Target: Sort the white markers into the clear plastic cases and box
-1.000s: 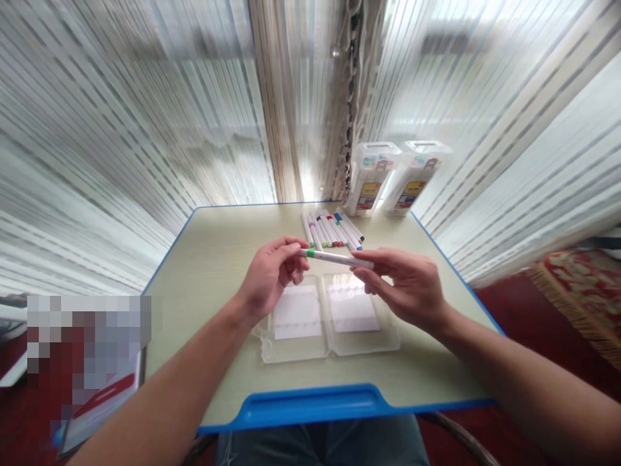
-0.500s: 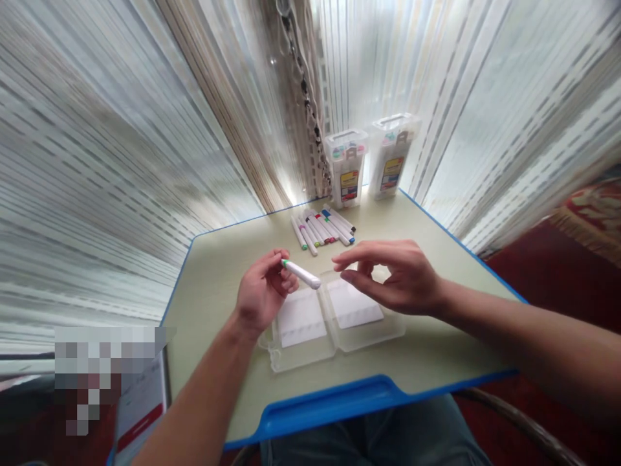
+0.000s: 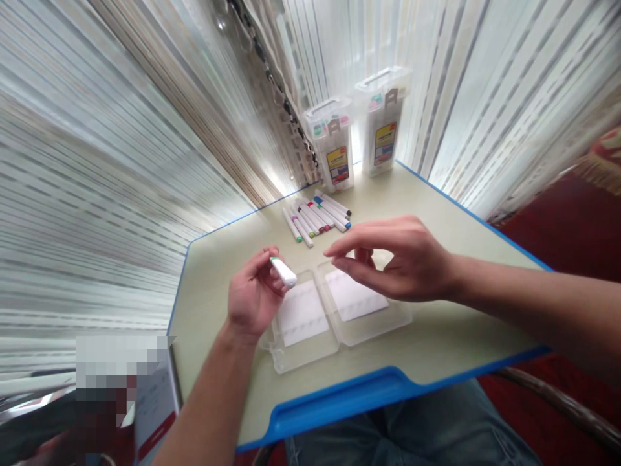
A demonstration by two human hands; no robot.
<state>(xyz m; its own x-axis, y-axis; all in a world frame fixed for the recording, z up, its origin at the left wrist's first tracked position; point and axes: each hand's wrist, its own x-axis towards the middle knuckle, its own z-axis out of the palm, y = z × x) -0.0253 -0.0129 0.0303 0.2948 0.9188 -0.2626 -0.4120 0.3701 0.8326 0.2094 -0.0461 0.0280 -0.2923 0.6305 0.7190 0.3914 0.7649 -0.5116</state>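
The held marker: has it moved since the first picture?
Yes: against the clear case, the held marker has swung leftward, its free end now by the left half, not the right.

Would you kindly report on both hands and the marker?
Left hand holding white marker. Right hand empty above open case. Loose markers beyond; no obstruction seen.
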